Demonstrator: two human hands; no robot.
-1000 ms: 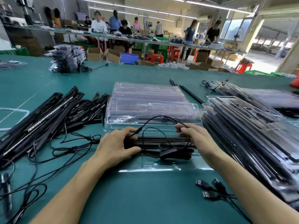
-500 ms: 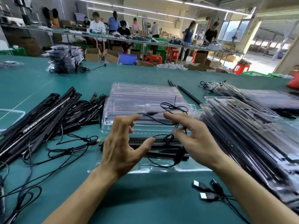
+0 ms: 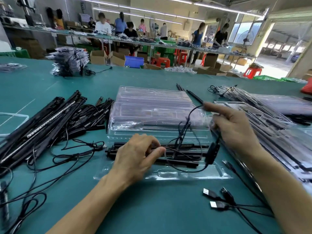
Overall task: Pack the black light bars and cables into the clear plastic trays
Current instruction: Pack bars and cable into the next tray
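Head cam: left hand [image 3: 136, 154] pinching bars [image 3: 177, 156] in front tray [image 3: 162, 176], right hand [image 3: 233, 127] pinching cable [image 3: 189, 119]; big bar pile [image 3: 42, 122] at left still waiting.

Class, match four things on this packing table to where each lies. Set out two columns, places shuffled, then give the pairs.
Things
1. loose light bars
2. USB plugs
3. empty trays
4. left hand

Places
A. stacked at the table's middle, beyond the hands
B. piled on the table's left
C. resting on the bars in the near tray
D. on the green mat at the near right

Pairs: 1-B, 2-D, 3-A, 4-C
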